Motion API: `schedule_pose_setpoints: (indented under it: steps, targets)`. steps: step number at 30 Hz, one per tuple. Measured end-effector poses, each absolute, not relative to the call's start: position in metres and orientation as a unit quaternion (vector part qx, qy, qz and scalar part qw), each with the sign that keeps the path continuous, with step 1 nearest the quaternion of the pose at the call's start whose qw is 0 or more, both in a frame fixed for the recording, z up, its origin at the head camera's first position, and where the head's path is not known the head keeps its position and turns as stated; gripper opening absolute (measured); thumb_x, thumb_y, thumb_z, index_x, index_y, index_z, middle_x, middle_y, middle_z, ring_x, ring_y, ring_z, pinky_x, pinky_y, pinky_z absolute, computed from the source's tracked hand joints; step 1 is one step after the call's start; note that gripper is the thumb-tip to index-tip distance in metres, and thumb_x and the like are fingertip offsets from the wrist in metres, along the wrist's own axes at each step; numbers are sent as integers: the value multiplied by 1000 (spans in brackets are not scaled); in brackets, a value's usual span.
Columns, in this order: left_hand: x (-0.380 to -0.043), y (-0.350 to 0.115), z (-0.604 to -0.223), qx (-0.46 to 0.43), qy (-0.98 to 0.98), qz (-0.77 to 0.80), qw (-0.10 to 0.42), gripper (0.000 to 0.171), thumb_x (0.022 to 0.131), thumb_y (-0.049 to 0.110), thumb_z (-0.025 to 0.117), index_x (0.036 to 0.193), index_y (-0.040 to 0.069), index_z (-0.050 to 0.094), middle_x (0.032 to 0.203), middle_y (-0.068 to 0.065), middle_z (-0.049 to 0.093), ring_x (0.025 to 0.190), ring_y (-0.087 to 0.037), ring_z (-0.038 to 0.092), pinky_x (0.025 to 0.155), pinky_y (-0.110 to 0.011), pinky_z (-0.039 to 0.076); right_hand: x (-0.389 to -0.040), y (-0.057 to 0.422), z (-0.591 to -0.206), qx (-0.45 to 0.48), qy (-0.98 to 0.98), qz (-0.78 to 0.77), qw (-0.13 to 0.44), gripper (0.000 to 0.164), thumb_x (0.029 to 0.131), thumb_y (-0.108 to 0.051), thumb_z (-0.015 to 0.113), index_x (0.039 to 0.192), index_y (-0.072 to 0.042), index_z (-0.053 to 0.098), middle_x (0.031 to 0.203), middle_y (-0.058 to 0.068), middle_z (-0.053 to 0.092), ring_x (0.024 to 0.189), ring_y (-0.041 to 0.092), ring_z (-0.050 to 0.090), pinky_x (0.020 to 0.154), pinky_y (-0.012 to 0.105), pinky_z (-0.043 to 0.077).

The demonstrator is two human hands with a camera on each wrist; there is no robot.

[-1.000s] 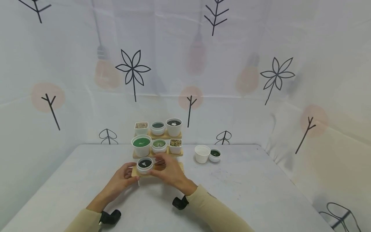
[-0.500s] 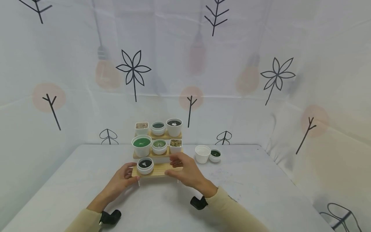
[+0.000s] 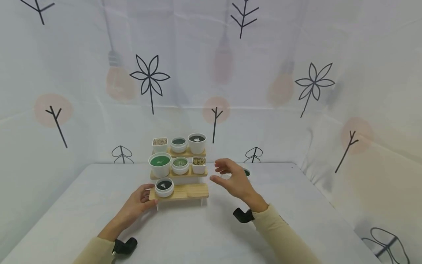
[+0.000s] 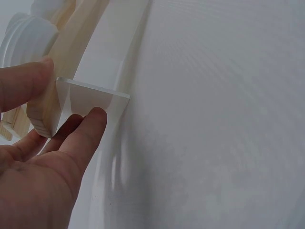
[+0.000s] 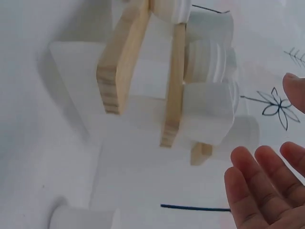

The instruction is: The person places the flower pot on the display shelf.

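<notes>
A tiered wooden stand [image 3: 191, 190] with white legs rises in three steps. My left hand [image 3: 136, 203] grips the left end of its lowest board [image 4: 71, 47], thumb on top and fingers below. On that board, near the left hand, sits a round white pot [image 3: 164, 187] with dark contents and a pale mark. My right hand [image 3: 235, 179] is in the air right of the stand, fingers parted and holding nothing. Behind it are a white cup [image 5: 83, 219], mostly hidden in the head view, and a small pot with dark green contents [image 3: 246, 172], partly hidden.
On the middle board stand a green-filled cup [image 3: 160, 163], a light-green pot [image 3: 180, 165] and a square pot [image 3: 199, 165]. The top board bears a square pot [image 3: 160, 144], a round pot [image 3: 179, 144] and a tall dark-filled cup [image 3: 197, 143]. A patterned cloth hangs behind.
My right hand has let go of the dark-filled round pot and moved right, toward the white cup and small pot. My left hand stays on the lowest board.
</notes>
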State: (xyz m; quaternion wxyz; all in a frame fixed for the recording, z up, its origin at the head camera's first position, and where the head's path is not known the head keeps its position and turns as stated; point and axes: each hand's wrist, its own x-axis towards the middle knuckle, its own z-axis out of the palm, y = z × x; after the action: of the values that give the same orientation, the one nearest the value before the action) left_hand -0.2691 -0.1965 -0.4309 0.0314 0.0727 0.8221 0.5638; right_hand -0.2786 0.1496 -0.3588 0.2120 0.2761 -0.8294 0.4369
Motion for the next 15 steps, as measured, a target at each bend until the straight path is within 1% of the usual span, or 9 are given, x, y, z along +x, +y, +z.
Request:
schedule_pose_setpoints:
  steps: [2,7,10,15]
  targets:
    - [-270,-197,-431,75,821,565,32,66,86,11,68,140,1,33,129,-25,52,117,-34,55,94,-41,49,-283,156,-357,268,-833,430,222,46,80,-29,78,118,-11,59,107,1,63,93,17,63,83,33,54]
    - [-270,-197,-431,75,819,568,33,66,86,11,69,140,1,32,130,-24,52,118,-34,55,94,-41,49,-291,172,-357,251,-840,420,236,48,80,-30,78,119,-8,59,107,5,64,96,23,63,85,37,53]
    - [-270,-197,-431,75,820,567,34,66,86,12,69,140,1,32,131,-25,51,119,-35,54,95,-42,48,-297,181,-358,238,-846,411,242,50,81,-31,77,120,-7,59,109,7,64,98,23,62,87,38,52]
    - [-270,-197,-431,68,823,562,34,67,86,14,70,140,3,33,131,-23,52,119,-35,54,95,-42,48,-308,199,-365,209,-852,418,237,50,81,-31,77,121,-7,58,113,10,63,104,26,59,92,41,49]
